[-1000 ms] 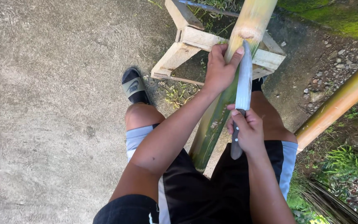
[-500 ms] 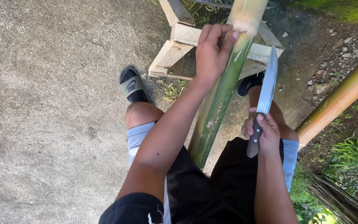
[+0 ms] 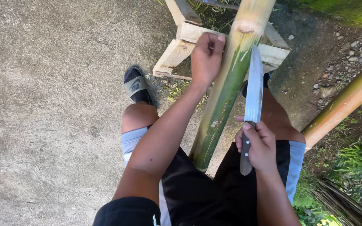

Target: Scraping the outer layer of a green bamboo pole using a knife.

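Head camera looks steeply down, close over lap and ground (single view)

L hand [image 3: 206, 58] grips bamboo [image 3: 227, 92]; R hand [image 3: 258, 144] knife [image 3: 253, 96]

Black shorts [image 3: 197, 196] with pale blue-grey side panels. Black sleeve edge at the bottom. Black slide sandal [image 3: 135, 86] with grey strap.

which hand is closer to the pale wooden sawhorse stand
Left. The left hand grips the green bamboo pole right beside the wooden stand; the right hand holds the long steel knife back over the thigh.
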